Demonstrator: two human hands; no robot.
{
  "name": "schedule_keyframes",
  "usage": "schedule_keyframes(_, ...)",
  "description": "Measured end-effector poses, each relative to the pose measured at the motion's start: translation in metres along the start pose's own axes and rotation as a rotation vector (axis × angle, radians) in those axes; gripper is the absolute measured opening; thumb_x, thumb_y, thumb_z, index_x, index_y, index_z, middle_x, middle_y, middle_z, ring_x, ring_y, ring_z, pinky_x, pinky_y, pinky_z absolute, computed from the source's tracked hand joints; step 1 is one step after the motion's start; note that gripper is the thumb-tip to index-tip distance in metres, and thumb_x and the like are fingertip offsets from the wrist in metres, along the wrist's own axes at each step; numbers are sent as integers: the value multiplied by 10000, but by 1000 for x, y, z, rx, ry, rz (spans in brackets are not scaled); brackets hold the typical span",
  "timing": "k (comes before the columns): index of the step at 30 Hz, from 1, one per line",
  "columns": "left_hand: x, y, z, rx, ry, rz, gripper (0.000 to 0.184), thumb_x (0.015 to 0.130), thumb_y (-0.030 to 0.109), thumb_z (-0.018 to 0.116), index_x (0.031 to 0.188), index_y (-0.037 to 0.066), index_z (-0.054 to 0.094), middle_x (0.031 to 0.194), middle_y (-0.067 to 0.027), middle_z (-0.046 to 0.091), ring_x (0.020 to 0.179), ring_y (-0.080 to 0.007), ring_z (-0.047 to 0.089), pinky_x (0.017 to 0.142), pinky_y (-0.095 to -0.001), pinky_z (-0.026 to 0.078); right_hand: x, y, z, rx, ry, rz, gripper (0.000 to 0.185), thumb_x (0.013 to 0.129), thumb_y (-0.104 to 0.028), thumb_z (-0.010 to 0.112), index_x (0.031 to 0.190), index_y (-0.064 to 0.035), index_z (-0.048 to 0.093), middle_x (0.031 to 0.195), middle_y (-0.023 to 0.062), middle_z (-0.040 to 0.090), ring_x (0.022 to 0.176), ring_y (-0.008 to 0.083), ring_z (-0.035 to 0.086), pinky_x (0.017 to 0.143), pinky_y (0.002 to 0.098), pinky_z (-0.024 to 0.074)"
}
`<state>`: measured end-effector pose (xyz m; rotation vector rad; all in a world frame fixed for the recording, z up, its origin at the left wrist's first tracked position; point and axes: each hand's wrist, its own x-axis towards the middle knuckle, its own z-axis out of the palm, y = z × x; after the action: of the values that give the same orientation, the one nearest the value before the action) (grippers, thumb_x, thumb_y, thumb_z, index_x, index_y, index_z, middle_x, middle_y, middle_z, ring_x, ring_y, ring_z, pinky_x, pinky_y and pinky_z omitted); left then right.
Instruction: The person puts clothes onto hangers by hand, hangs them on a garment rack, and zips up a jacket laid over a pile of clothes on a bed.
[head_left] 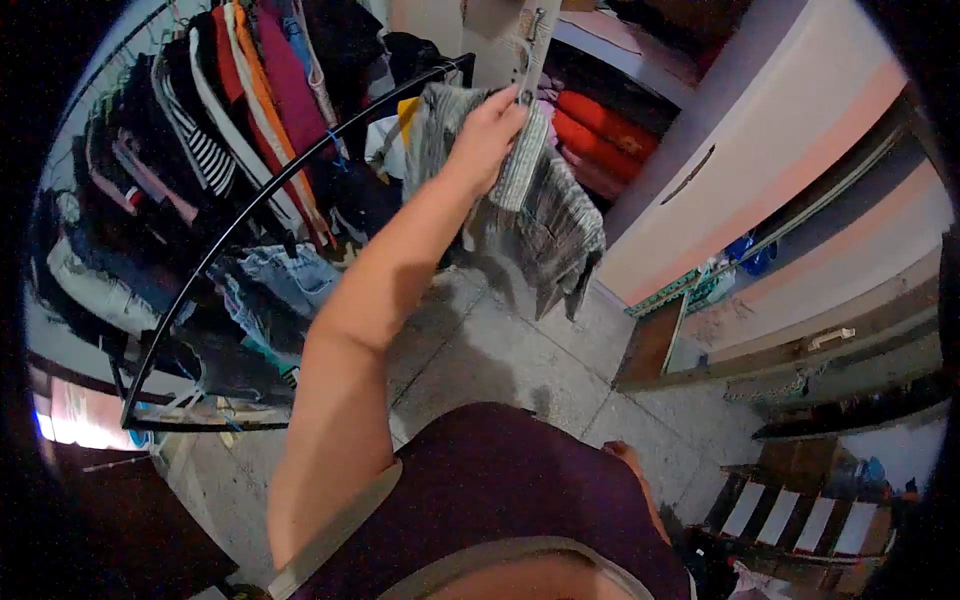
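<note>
My left hand (492,135) reaches forward, its fingers closed at the top of a clothes hanger (525,60). From it hangs a grey patterned shirt (540,225), its lower edges loose above the tiled floor. The hanger's hook shows over my fingers, close to a pale upright panel. Low beside my body on the right, my right hand (625,458) is only partly in sight. Its fingers are mostly hidden, and I cannot see anything held there.
A black clothes rack (215,240) full of garments stands to the left. Red folded fabric (605,125) fills a shelf behind the shirt. To the right is a pale wardrobe door (740,165). A striped drawer unit (800,518) stands at lower right, and a dark brown surface (130,525) at lower left.
</note>
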<state>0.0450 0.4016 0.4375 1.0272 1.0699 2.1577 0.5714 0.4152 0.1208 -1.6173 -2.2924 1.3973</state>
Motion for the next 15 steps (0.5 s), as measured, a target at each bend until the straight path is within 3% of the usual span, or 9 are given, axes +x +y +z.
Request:
schedule_keyframes(1,9,9,3,8,-42,33,407,875,141,498,1247,7,401,1027,-46,546,892,-123,531,770,-251,436,-4,-6,3,-49,17,2,223,792,-235,530,828,-31,612,753,145,619,711,275,604,635,363,459)
schedule_keyframes(4,45,7,-15,43,-52,76,465,867,137,509,1274,-23,351,1053,-78,541,924,-145,529,802,-266,429,26,64,26,-431,29,-566,277,797,-308,519,841,-53,618,777,160,619,743,329,597,653,396,462)
schedule_keyframes(7,58,5,-37,20,6,53,478,864,119,500,1289,-20,328,1061,-87,539,918,-152,531,808,-268,430,42,108,49,-776,-196,-513,340,804,-366,493,828,-54,625,788,175,611,758,350,584,678,415,461)
schedule_keyframes(10,57,-10,-66,4,90,25,481,864,116,494,1293,-17,322,1055,-89,543,905,-160,538,797,-267,437,40,109,52,-806,-293,-410,339,802,-366,494,820,-55,627,790,175,611,760,350,584,681,417,461)
schedule_keyframes(14,54,-35,-108,0,174,-103,436,864,115,489,1261,-14,365,1052,-77,532,936,-159,525,802,-292,438,31,105,35,-568,-156,-228,339,799,-367,496,810,-55,629,792,176,611,763,350,584,684,418,460)
schedule_keyframes(15,52,-35,-116,-69,63,-97,501,843,83,495,1302,-9,316,1050,-104,526,928,-172,516,788,-268,417,30,104,32,-537,-125,-203,339,798,-367,496,807,-56,630,792,176,611,764,350,584,685,419,460)
